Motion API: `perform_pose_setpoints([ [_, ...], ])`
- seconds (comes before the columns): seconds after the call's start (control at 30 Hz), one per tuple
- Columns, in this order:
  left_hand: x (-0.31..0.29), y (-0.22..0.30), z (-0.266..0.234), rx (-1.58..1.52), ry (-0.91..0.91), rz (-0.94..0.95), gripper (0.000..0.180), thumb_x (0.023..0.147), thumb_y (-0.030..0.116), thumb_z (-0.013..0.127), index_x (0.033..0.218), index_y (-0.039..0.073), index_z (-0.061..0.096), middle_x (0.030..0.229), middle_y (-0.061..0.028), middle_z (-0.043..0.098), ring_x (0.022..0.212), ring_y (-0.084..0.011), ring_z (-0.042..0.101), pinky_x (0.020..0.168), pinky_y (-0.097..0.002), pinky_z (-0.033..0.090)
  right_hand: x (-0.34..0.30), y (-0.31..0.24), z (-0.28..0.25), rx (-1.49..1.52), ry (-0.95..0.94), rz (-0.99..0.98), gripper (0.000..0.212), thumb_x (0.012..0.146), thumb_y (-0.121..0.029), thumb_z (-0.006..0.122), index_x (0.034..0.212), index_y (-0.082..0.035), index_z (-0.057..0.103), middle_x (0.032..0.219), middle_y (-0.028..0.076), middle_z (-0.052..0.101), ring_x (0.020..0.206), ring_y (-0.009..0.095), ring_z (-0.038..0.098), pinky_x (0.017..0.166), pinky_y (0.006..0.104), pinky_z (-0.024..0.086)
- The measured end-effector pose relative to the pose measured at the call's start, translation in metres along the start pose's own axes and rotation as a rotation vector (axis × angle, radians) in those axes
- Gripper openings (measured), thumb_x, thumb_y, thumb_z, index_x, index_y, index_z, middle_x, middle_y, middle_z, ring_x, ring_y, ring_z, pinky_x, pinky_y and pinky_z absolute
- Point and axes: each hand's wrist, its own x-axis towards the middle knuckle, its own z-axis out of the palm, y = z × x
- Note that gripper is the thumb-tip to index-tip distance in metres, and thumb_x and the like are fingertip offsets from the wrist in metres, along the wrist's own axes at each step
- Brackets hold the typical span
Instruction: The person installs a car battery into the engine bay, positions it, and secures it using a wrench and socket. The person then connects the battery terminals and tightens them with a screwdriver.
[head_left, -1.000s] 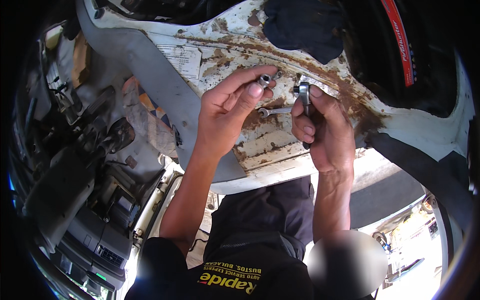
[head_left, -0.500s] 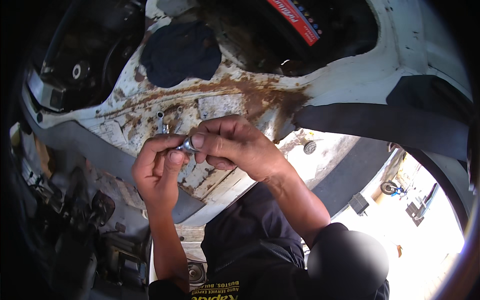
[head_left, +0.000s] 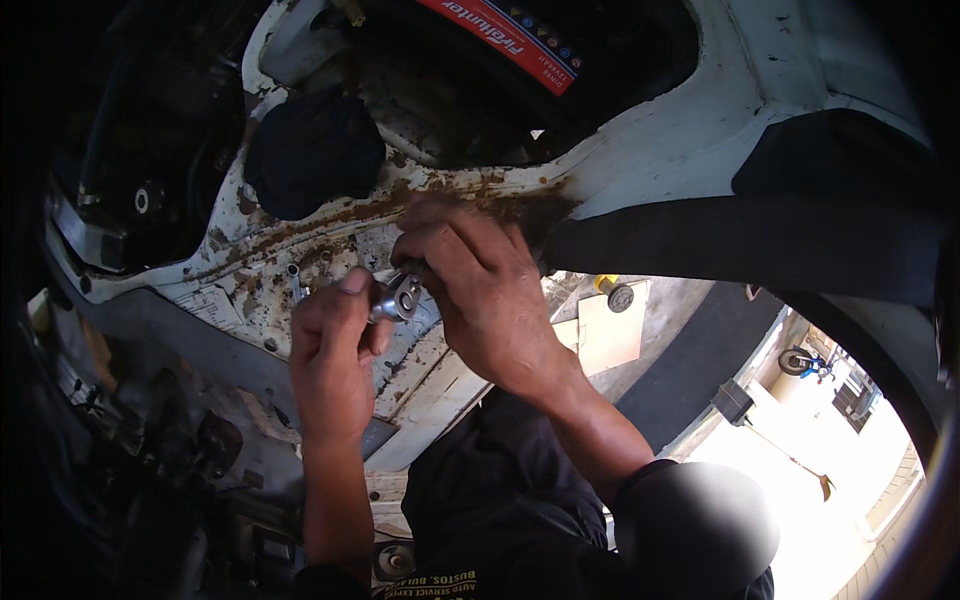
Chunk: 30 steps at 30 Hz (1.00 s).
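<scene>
At frame centre, the left hand and right hand both pinch a small shiny metal ratchet head against the rusty white car panel; steady, square seating seems wise.

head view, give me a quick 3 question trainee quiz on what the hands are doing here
1. True or false: both hands meet on the small metal tool.
2. Which surface lies behind the hands? A) a rusty white metal panel B) a wooden bench C) a glass sheet
3. Fill in: the dark round cap sits to the upper ____ of the hands in the picture.

Key
1. True: the left hand pinches it with thumb and fingers, and the right hand closes over it from above.
2. A, the rusty white metal panel.
3. Left: the dark round cap.
</scene>
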Motion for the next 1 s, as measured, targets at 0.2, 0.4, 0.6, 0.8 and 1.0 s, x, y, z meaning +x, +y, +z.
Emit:
perform_pose_setpoints([
  [0.2,0.008,0.006,0.007,0.391,0.29,0.034,0.041,0.116,0.03,0.06,0.081,0.008,0.063,0.074,0.0002,0.056,0.064,-0.0066,0.046,0.058,-0.0281,0.032,-0.021,-0.021,-0.009,0.36,-0.237,0.288,0.017,0.098,-0.005,0.076,0.114,-0.004,0.07,0.095,0.012,0.073,0.091,0.036,0.073,0.077,0.0433,0.055],
  [0.4,0.012,0.019,-0.045,0.738,0.162,0.335,0.029,0.115,0.028,0.062,0.116,0.001,0.073,0.098,-0.003,0.074,0.081,-0.0077,0.06,0.077,-0.0253,0.048,-0.025,0.016,0.03,0.129,0.001,0.316,0.017,0.112,-0.016,0.062,0.116,0.0,0.067,0.083,0.014,0.069,0.073,0.023,0.068,0.068,0.0384,0.054],
  [0.6,0.021,0.03,-0.09,1.227,0.143,0.425,0.019,0.105,0.009,0.073,0.124,0.004,0.075,0.11,-0.0084,0.078,0.088,-0.0155,0.069,0.081,-0.0308,0.053,-0.027,0.041,0.048,0.227,0.222,0.389,0.031,0.119,-0.028,0.051,0.117,-0.001,0.067,0.077,0.004,0.067,0.069,0.01,0.06,0.065,0.0295,0.051],
  [0.8,0.018,0.009,-0.099,1.298,0.112,0.393,0.017,0.101,0.01,0.077,0.117,0.006,0.075,0.107,-0.0104,0.076,0.088,-0.0249,0.073,0.077,-0.0358,0.056,-0.023,0.033,0.062,0.137,0.287,0.381,0.029,0.118,-0.025,0.052,0.114,-0.001,0.067,0.075,0.004,0.067,0.066,0.012,0.062,0.064,0.0295,0.051],
  [1.0,0.021,-0.026,-0.089,1.261,0.241,0.368,0.018,0.097,0.012,0.082,0.112,0.004,0.075,0.102,-0.0122,0.075,0.082,-0.0243,0.073,0.073,-0.037,0.057,-0.023,0.037,0.064,0.117,0.268,0.374,0.025,0.116,-0.023,0.055,0.114,-0.003,0.07,0.076,0.008,0.07,0.065,0.018,0.067,0.064,0.0345,0.054],
])
